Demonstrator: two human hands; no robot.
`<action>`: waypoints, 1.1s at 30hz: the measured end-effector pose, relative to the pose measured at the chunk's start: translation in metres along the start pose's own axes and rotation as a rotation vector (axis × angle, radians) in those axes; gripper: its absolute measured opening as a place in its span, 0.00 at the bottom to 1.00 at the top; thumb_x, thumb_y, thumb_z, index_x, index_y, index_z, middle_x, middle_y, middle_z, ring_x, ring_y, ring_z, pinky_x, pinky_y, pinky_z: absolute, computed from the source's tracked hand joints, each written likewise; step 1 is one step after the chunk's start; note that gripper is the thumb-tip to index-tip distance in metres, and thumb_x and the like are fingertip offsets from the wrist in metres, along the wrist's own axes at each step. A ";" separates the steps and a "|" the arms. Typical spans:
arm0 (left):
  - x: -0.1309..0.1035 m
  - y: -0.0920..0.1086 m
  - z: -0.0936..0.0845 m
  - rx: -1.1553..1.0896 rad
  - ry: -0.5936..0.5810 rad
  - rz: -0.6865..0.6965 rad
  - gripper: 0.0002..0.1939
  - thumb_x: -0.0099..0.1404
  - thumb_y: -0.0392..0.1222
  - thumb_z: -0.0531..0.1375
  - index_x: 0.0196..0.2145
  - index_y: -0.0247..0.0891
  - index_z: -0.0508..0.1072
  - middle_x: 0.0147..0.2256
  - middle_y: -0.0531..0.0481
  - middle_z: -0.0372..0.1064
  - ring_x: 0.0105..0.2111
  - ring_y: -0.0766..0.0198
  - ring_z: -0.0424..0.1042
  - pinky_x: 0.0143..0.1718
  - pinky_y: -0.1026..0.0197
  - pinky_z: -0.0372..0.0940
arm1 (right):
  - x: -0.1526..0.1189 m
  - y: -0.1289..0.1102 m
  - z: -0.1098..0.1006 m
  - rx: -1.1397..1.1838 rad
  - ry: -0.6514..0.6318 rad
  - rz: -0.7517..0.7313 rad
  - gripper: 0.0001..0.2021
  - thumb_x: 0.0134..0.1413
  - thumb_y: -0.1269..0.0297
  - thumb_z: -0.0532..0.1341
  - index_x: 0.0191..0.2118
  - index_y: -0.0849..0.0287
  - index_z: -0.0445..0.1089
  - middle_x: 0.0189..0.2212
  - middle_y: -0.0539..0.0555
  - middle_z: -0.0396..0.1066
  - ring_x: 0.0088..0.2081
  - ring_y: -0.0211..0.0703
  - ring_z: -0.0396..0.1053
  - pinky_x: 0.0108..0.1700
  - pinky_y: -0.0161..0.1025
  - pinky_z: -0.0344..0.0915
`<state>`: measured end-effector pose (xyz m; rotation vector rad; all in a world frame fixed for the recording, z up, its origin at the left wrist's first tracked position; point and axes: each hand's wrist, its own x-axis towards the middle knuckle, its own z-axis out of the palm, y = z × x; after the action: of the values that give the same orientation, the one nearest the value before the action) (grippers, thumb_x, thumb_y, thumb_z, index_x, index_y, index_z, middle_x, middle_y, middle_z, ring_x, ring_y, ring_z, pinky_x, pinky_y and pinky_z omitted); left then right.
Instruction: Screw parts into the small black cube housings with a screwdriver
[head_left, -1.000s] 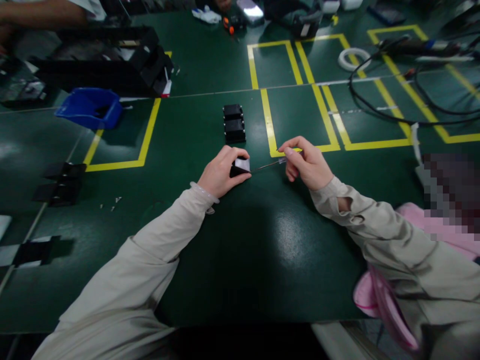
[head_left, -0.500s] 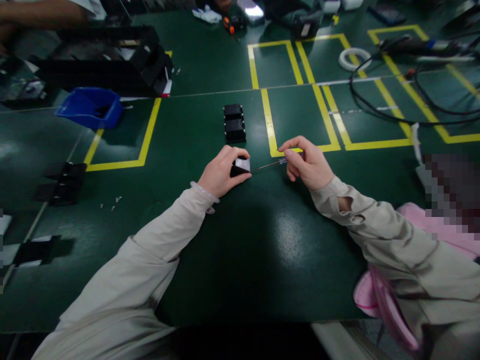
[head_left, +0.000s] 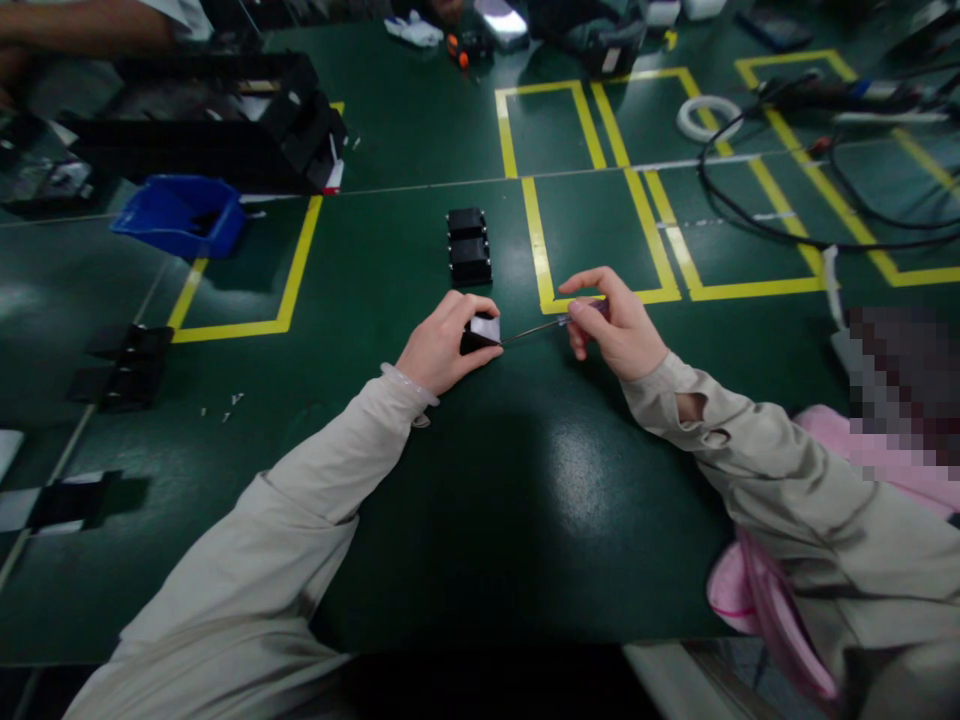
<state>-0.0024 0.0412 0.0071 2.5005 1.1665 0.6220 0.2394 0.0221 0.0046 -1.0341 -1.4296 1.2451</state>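
My left hand (head_left: pixel 444 343) grips a small black block with a pale, shiny top (head_left: pixel 484 329), steadying it on the green table (head_left: pixel 480 560). Thumb and fingers wrap its near and far sides, so part of it is hidden. In my right hand (head_left: pixel 615 325) is a screwdriver (head_left: pixel 541 327), held by its clear handle with the forefinger raised off it. Its thin shaft points left, and the tip meets the block's right side near my left thumb. Just beyond the block lie black blocks (head_left: pixel 469 246) in a row, with small shiny screws along their sides.
Several loose screws (head_left: pixel 234 405) and more black parts (head_left: pixel 124 365) lie to the left. Farther back are a blue bin (head_left: pixel 184 215) and a long black tray (head_left: pixel 202 120). A tape roll (head_left: pixel 709 118) and black cable (head_left: pixel 720 200) are at right. Another person's arm (head_left: pixel 82 28) shows top left.
The fingers of my right hand have shifted slightly on the screwdriver's handle, the forefinger lifting a little. My left hand and the block stay in place.
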 end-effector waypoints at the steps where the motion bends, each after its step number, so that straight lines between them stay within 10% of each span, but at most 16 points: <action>1: 0.000 0.000 0.000 0.001 0.000 -0.003 0.18 0.61 0.40 0.65 0.47 0.39 0.65 0.45 0.46 0.65 0.46 0.57 0.68 0.47 0.54 0.66 | 0.000 0.000 0.000 0.004 -0.001 0.006 0.12 0.57 0.54 0.62 0.41 0.54 0.61 0.14 0.39 0.59 0.13 0.32 0.58 0.17 0.33 0.57; 33: 0.000 0.000 0.000 0.007 0.004 0.003 0.18 0.61 0.40 0.65 0.48 0.39 0.65 0.45 0.47 0.65 0.46 0.58 0.68 0.47 0.55 0.66 | 0.000 0.001 0.000 -0.034 0.019 0.011 0.11 0.58 0.55 0.61 0.40 0.53 0.61 0.12 0.39 0.56 0.12 0.33 0.57 0.16 0.35 0.55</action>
<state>-0.0025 0.0407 0.0072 2.5090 1.1682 0.6244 0.2389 0.0222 0.0038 -1.0756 -1.4372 1.2196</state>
